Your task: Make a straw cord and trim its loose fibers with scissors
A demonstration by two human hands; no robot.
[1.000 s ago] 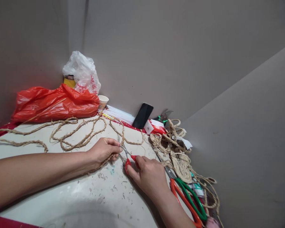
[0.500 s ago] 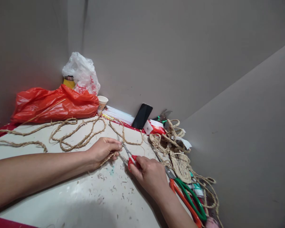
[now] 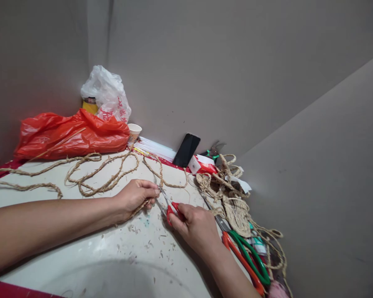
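My left hand (image 3: 138,198) pinches a braided straw rope (image 3: 121,174), part of which hangs below the palm while the rest lies in loops across the white table. In my right hand (image 3: 194,225) is a small pair of red-handled scissors (image 3: 170,209), thumb and fingers in the handles. The scissor tips meet the rope right at my left fingertips. Whether the blades are fully closed there is too small to make out.
Along the back lie a red plastic bag (image 3: 71,134), a paper cup (image 3: 134,131) and a phone (image 3: 187,150). Coiled rope (image 3: 236,215) and large scissors (image 3: 245,256) with green and orange handles line the right edge. Straw scraps dot the white tabletop (image 3: 112,256).
Both hands keep nearly the same place and grip. The scissor handles look slightly shifted, and the view has moved a little.
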